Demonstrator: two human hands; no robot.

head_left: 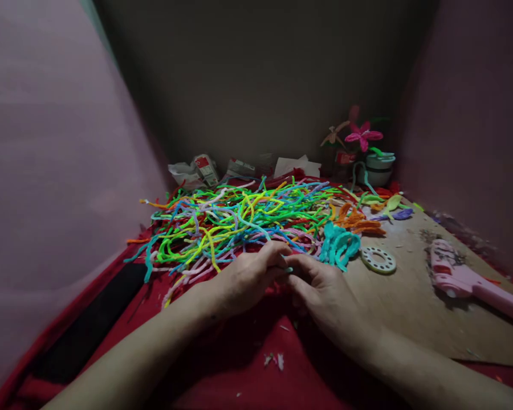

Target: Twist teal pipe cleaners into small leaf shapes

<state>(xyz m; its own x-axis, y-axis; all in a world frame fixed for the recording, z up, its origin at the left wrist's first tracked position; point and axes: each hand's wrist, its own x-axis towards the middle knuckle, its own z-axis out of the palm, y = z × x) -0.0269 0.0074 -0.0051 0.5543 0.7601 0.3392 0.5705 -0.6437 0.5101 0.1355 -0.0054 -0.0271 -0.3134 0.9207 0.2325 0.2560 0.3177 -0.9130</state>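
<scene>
With forearms (154, 347) foremost, pinching a pale-blue stem (289, 270) between left hand (248, 279) and right hand (326, 287), together; facing tangled stems (235, 213) at eleven o'clock, pink glue gun (464, 282) at three.

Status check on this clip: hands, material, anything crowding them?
Left hand and right hand meeting at fingertips. Pale-blue strand between them, exact grip hidden. Pipe-cleaner pile just beyond; glue gun off right.
</scene>
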